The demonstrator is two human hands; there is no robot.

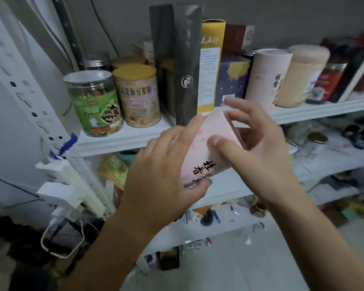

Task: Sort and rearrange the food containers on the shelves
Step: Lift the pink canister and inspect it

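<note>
Gripping one pink tube [206, 148]: two hands, left hand [166, 171], right hand [259, 152].

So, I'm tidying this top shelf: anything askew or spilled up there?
Nothing is spilled. The dark flat box at the far right seems to lean on the red-labelled jar; other tilts look like lens distortion.

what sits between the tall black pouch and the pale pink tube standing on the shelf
A yellow box and a dark blue box, side by side, in the head view.

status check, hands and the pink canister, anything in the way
Left hand and right hand both grip pink canister. Canister tilted, off the shelf. Tall dark pouch at shelf edge behind it.
</note>
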